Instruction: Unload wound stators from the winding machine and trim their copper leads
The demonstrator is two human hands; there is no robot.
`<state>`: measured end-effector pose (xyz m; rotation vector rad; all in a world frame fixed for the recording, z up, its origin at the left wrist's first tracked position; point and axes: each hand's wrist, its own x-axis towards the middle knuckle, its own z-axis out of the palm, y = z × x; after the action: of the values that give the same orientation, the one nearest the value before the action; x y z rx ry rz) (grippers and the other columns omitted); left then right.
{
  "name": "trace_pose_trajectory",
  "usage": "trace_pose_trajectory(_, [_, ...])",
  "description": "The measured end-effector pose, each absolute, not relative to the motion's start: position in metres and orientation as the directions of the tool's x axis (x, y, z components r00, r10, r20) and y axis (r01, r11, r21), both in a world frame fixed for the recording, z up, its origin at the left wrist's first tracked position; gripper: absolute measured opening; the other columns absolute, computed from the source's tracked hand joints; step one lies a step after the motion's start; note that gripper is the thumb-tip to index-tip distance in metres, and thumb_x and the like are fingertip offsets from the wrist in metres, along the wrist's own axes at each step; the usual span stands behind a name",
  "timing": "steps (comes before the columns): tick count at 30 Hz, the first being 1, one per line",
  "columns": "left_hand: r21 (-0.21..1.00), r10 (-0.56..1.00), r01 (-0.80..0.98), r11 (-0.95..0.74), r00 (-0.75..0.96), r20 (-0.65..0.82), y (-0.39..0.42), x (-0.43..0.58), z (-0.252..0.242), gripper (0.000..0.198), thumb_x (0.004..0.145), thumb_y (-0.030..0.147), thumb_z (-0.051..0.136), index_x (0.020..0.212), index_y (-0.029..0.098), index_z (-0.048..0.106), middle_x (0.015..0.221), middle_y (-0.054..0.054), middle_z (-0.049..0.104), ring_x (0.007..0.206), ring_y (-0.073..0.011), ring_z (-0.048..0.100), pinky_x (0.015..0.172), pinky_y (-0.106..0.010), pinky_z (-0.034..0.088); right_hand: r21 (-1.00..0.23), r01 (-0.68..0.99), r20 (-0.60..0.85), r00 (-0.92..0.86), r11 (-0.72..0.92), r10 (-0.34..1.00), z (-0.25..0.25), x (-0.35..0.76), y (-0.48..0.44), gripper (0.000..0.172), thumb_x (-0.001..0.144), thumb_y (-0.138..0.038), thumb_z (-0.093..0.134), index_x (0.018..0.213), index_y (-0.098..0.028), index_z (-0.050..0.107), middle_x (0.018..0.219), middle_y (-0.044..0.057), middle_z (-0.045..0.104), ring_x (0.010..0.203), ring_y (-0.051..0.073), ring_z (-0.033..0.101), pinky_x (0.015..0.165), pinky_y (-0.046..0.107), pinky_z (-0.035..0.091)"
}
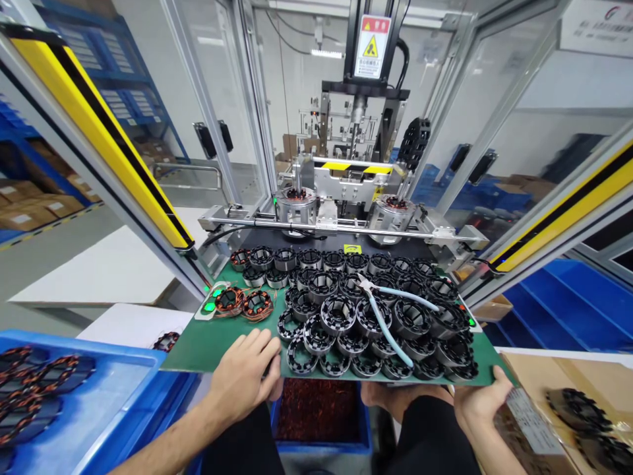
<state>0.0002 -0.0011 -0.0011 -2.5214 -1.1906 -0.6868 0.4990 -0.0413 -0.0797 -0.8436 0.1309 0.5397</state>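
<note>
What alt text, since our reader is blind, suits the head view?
A person's left hand and right hand rest at the front edge of a green workbench stacked with stator cores, blue-handled pliers atop. Two copper-wound stators lie at left; a machine stands behind.

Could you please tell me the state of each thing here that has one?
Left hand: curled, at the green tabletop's front edge
Right hand: at the tabletop's right front corner
Pliers: handles spread, lying on black cores
Black cores: crowded, little copper visible
Two cores at their left: copper-wound
Blue tray: holding wound cores
Lower blue bin: holding copper-coloured scraps
Green lights: lit
</note>
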Motion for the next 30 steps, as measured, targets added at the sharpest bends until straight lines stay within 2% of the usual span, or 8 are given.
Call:
trace_pose_trajectory(4, [-0.042,0.657,0.784,-0.620,0.547,0.519,-0.001,0.000,-0.001,0.018,0.111,0.015,0.051,0.097,0.023,0.059,0.090,-0.004,0.061,0.086,-0.0254,0.052,0.079,-0.041,0.036,-0.704,-0.483,-0.291,0.865,0.520,0.409,-0.086,0.498,-0.043,0.041,0.071,-0.034,0.077,0.109,-0.022,0.081,0.106,0.001,0.088,0.089,0.022,0.083,0.055,0.027,0.068])
trace_pose_trajectory(8, [-0.044,0.660,0.785,-0.618,0.549,0.513,-0.001,0.001,-0.001,0.019,0.111,0.015,0.050,0.097,0.024,0.059,0.090,-0.004,0.060,0.086,-0.0258,0.053,0.080,-0.041,0.036,-0.700,-0.466,-0.272,0.875,0.542,0.402,-0.089,0.499,-0.041,0.039,0.069,-0.035,0.076,0.105,-0.022,0.081,0.107,0.001,0.088,0.090,0.021,0.083,0.055,0.025,0.068])
trace_pose_trajectory(13, [-0.047,0.647,0.779,-0.626,0.551,0.527,-0.001,0.002,0.001,0.019,0.110,0.014,0.051,0.096,0.023,0.059,0.089,-0.004,0.059,0.086,-0.0258,0.051,0.079,-0.040,0.035,-0.660,-0.477,-0.275,0.872,0.580,0.404,-0.090,0.501,-0.041,0.038,0.071,-0.030,0.078,0.108,-0.020,0.081,0.101,0.000,0.088,0.079,0.017,0.081,0.058,0.022,0.069])
trace_pose_trajectory(17, [-0.043,0.645,0.777,-0.628,0.551,0.530,-0.001,0.002,0.002,0.018,0.109,0.013,0.053,0.095,0.022,0.060,0.090,-0.004,0.059,0.086,-0.0257,0.050,0.080,-0.040,0.035,-0.608,-0.529,-0.284,0.841,0.592,0.460,-0.090,0.503,-0.043,0.042,0.074,-0.026,0.076,0.114,-0.016,0.082,0.101,0.003,0.089,0.070,0.020,0.081,0.057,0.028,0.072])
trace_pose_trajectory(24, [-0.035,0.647,0.773,-0.633,0.554,0.524,-0.001,0.002,0.002,0.019,0.109,0.014,0.053,0.095,0.022,0.061,0.090,-0.004,0.059,0.085,-0.0256,0.050,0.079,-0.040,0.034,-0.547,-0.561,-0.284,0.822,0.621,0.493,-0.093,0.509,-0.043,0.042,0.077,-0.024,0.078,0.118,-0.017,0.082,0.101,0.003,0.090,0.070,0.022,0.083,0.057,0.032,0.073])
trace_pose_trajectory(30, [-0.046,0.645,0.776,-0.630,0.555,0.525,-0.001,0.002,0.002,0.018,0.110,0.014,0.053,0.095,0.022,0.061,0.089,-0.004,0.059,0.085,-0.0256,0.049,0.079,-0.040,0.034,-0.568,-0.526,-0.269,0.845,0.633,0.462,-0.101,0.509,-0.040,0.046,0.075,-0.029,0.080,0.119,-0.015,0.083,0.107,0.005,0.090,0.073,0.021,0.083,0.058,0.028,0.072])
